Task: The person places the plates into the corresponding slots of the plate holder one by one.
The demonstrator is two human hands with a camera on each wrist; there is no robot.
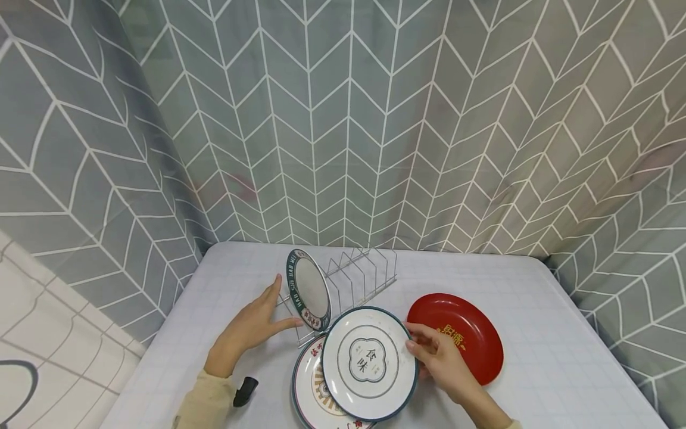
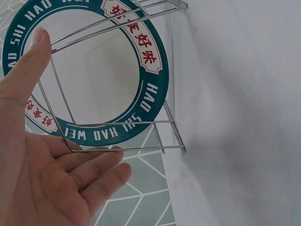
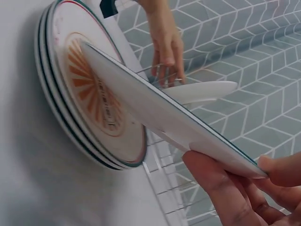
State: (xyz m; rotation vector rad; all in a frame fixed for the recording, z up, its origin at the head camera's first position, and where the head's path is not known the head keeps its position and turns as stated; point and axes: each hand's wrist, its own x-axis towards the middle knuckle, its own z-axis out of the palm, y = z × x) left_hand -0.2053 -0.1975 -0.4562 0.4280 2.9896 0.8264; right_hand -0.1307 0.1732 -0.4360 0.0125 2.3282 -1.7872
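Observation:
My right hand [image 1: 442, 360] pinches the right edge of a white plate [image 1: 393, 375] with a dark teal rim and black characters in its middle. That plate is tilted over a stack of plates [image 3: 63, 23], whose top one bears an orange sunburst. A plate with a wide green lettered rim [image 2: 157, 92] stands upright in the near-left end of a wire dish rack [image 1: 380, 290]. My left hand [image 1: 257, 322] is beside that end, fingers extended and thumb apart. In the left wrist view its thumb overlaps the plate and its fingertips are at the lower wire.
A red oval plate [image 1: 477, 336] with gold characters lies right of my right hand. A small black object [image 1: 246, 392] is near my left sleeve. The rack's slots run back to the right. Behind the white-covered table [image 1: 536, 316] hangs a grey patterned curtain [image 1: 370, 137].

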